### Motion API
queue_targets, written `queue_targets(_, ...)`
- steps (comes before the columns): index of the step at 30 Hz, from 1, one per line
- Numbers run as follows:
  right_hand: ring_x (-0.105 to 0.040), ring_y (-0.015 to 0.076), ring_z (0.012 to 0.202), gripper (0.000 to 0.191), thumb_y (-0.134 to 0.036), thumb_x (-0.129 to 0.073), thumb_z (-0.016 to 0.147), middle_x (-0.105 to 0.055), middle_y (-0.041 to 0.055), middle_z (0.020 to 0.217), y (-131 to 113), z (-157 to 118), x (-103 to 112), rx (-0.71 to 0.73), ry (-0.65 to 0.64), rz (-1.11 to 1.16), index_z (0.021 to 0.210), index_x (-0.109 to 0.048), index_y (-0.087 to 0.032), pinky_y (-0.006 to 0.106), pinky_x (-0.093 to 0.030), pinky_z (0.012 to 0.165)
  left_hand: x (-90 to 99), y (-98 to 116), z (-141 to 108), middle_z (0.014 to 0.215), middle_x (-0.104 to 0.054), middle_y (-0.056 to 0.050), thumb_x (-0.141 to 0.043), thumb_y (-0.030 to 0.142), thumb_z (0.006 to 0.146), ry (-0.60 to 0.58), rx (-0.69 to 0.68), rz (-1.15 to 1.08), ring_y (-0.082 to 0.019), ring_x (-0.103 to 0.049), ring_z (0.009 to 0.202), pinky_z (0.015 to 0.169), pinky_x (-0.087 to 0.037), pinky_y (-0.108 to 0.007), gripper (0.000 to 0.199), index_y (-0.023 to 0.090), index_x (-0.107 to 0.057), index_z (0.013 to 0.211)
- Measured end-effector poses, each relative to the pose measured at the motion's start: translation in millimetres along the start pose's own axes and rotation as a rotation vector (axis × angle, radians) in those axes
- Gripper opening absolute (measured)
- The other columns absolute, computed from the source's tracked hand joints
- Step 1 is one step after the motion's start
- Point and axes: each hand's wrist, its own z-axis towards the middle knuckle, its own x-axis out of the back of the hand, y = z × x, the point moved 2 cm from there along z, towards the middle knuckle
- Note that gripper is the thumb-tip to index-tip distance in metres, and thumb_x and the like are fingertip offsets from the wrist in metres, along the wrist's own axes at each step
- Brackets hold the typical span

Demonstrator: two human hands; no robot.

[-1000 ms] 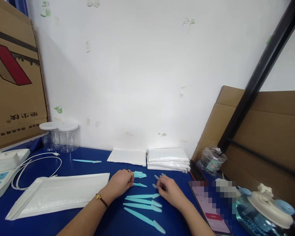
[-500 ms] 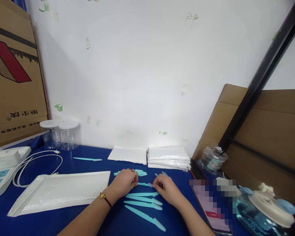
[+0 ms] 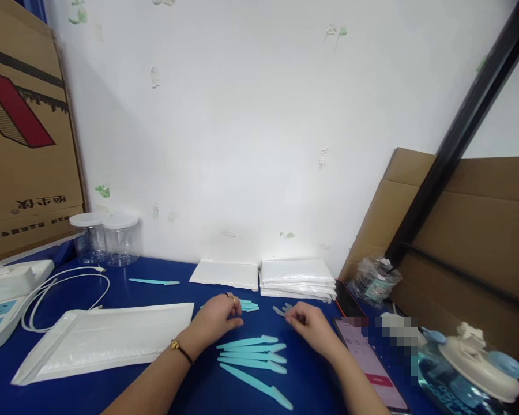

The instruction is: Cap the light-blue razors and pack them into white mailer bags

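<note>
My left hand (image 3: 219, 316) hovers beside a pile of teal eyebrow razors (image 3: 248, 305), thumb and fingers apart, with nothing seen in it; it hides part of the pile. My right hand (image 3: 308, 323) is pinched at a small clear blade cap (image 3: 279, 311), with more clear caps partly behind its fingers. Nearer to me, several teal eyebrow razors (image 3: 251, 356) lie in a row between my forearms, blade ends to the right. The nearest one (image 3: 259, 386) slants down to the right.
A single teal razor (image 3: 154, 282) lies at the back left. White padded envelopes lie on the left (image 3: 112, 334) and, stacked, along the wall (image 3: 298, 276). A phone (image 3: 372, 363) and a water bottle (image 3: 471, 369) are at right; clear jars (image 3: 121, 242) and a white cable (image 3: 108, 285) are at left.
The razor held between both hands now lies at the far end of the row. My left hand has let go, and my right hand has moved right, to the clear caps.
</note>
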Motion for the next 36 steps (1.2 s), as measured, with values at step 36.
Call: queue_targets(36,-0.066,0.0212,0.081,0.009,-0.025,-0.063,0.078,-0.072,0.0063,0.082,-21,1,-8,0.137,0.26,0.408,0.073,-0.069,-0.02,0.033,-0.051,0.075,11.3,20,-7,0.073,-0.052,0.003,-0.025,0.035,0.092,-0.051,-0.009,-0.212,-0.013,-0.046,0.067,0.063,-0.035,-0.023,0.028,0.021,-0.044,0.076)
